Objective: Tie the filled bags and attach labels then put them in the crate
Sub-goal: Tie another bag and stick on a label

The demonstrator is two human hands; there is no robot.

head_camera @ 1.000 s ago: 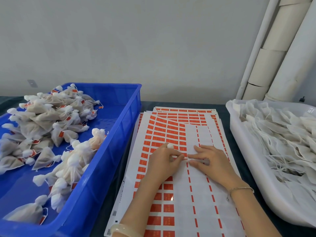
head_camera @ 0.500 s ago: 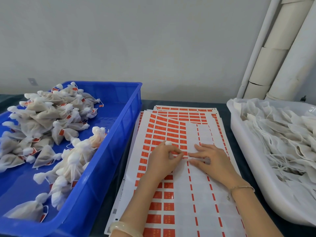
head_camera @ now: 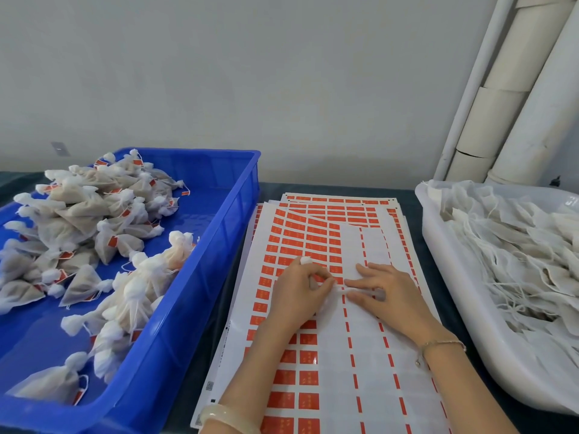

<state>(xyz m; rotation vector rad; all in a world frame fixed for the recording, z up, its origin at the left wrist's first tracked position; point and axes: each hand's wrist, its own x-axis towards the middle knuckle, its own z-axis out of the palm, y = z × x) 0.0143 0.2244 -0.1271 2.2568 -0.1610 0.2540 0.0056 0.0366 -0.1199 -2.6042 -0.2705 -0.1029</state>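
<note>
Head view, and here's the picture. The left hand [head_camera: 300,291] is curled round a small filled bag [head_camera: 305,260]. Only its white tied tuft pokes out at twelve o'clock above the knuckles, and the rest is hidden in the palm. That grip's thumb and forefinger are pinched together at three o'clock, right at the red labels on the label sheet [head_camera: 369,242]. Whether a label has lifted, I can't tell.

The right hand [head_camera: 391,297] lies flat with its fingers straight, pressing the sheet down. Its tips point to nine o'clock, almost touching the left grip. So the label lies at three o'clock from the bag, between both sets of fingertips, and the label columns run twelve to six.

The blue crate [head_camera: 200,308], with its heap of tied bags [head_camera: 78,220], sits at nine o'clock. The left hand is nearer, so I'd expect the drop to go that way. At three o'clock on the dark tabletop [head_camera: 313,187] is a white tub [head_camera: 463,308] of untied bags [head_camera: 517,261].
</note>
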